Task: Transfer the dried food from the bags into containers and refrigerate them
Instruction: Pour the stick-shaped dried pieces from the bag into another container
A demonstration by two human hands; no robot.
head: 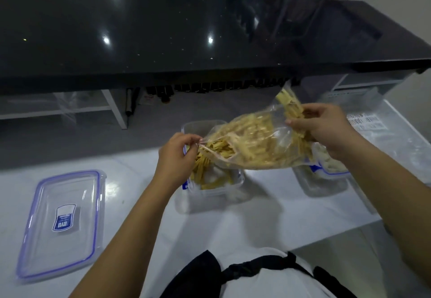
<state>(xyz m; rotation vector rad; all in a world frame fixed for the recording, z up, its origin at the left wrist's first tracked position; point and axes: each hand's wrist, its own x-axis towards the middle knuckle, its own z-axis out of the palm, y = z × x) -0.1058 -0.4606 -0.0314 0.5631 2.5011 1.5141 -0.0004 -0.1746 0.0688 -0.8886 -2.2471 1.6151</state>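
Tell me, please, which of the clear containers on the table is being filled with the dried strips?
The middle container, under the bag's open mouth; the right container sits behind the bag.

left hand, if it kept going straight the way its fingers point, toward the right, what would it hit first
The left hand pinches the open mouth of the plastic bag, so going on to the right it would push straight into the bag and the dried yellow strips spilling from it. Depth is hard to judge in this one view.
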